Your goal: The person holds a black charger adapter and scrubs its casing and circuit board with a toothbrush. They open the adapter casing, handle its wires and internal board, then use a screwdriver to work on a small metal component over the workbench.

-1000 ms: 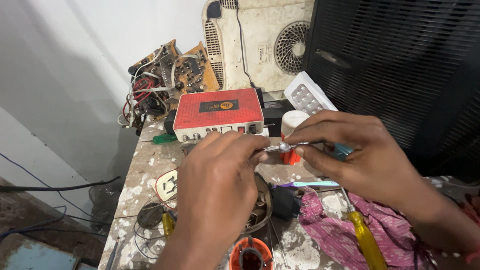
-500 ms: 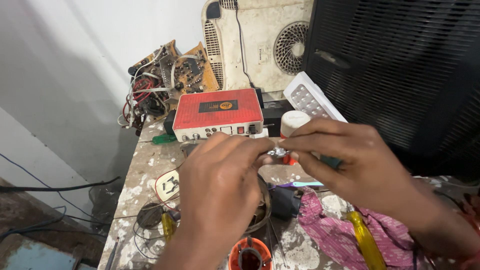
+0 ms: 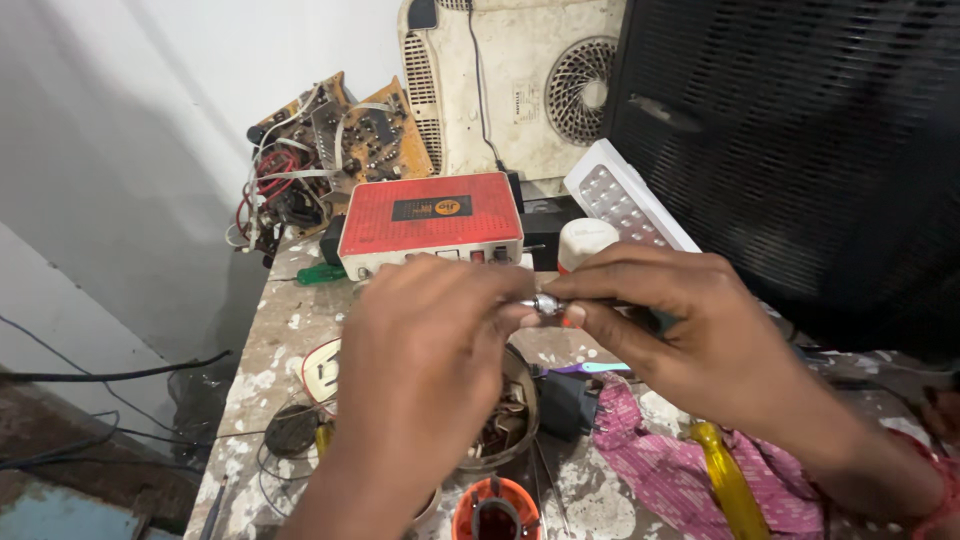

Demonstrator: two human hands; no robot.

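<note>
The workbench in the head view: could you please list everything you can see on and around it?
Small metal part: one, silver, pinched between both hands above the bench.
Box device: one, red top with white sides, back of the workbench.
Circuit boards: a heap, brown with coloured wires, rear left.
Fan-grilled casing: one, dirty white, against the wall.
Speaker cabinet: one, black, right.
Lamp panel: one, white, leaning by the cabinet.
Screwdriver: one, yellow handle, on the pink cloth.
Bowl of parts: one, centre, partly hidden.
Left hand: one, fingertips on the part.
Right hand: one, holding the part's other end.
</note>
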